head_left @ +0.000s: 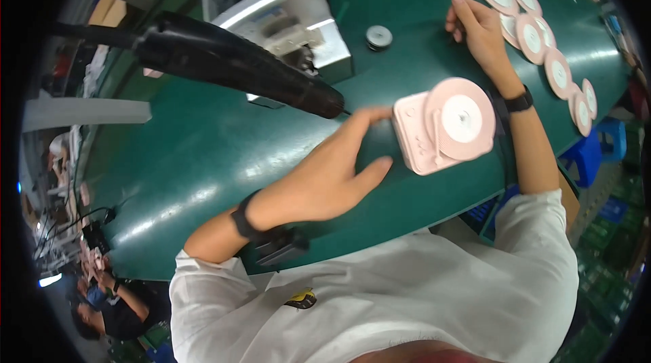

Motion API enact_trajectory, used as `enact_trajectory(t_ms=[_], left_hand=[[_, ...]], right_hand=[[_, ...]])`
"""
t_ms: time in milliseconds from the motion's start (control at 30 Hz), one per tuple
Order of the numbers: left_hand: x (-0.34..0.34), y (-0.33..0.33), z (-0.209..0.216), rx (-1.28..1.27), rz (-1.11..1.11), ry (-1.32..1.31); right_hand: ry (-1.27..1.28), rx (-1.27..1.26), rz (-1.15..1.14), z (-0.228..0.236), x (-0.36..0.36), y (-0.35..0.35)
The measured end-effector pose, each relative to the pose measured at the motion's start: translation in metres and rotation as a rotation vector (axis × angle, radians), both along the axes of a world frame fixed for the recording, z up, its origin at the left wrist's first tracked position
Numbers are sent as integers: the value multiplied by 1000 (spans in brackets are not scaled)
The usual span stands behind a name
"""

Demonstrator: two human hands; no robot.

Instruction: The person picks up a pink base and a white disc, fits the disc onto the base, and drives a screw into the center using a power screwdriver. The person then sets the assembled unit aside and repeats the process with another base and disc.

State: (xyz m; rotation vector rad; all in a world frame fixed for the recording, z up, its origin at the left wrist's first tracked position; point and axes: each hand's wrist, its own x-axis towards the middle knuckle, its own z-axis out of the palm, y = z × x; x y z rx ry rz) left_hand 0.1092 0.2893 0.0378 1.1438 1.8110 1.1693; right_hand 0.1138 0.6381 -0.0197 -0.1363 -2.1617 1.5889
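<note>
My left hand (325,173), fingers spread, steadies a pink box (434,134), its disc (463,119) already seated just beyond my fingertips. My right hand (478,27) rests loosely open on loose discs (532,37), many unused.

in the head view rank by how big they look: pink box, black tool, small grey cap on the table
1. black tool, though it is nearer the camera, so unsure
2. pink box
3. grey cap, clearly smallest

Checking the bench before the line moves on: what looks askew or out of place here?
Nothing stands out. The left hand steadies the pink box with a disc on the green table; the right hand rests by a curving row of pink discs.
</note>
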Motion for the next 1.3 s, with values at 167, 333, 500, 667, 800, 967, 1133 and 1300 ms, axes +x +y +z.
enact_trajectory(t_ms=[167,333,500,667,800,967,1133,1300], left_hand=[[-91,-91,71,-558,-57,49],[-309,-171,-28,-304,835,980],[-373,-162,-68,-325,944,1100],[-359,-210,-44,-261,882,878],[-335,-253,-20,-307,930,745],[-158,-200,-15,-957,1056,1240],[19,-72,87,-501,252,476],[27,13,16,6,8,1042]], right_hand=[[-85,17,-78,1,10,8],[-42,-25,-55,-1,-4,5],[-64,-5,-80,-8,2,4],[-20,11,-13,0,-4,2],[15,33,-28,-3,-1,7],[6,13,-49,-10,5,11],[-48,28,-56,-6,16,13],[8,23,-38,-5,0,8]])
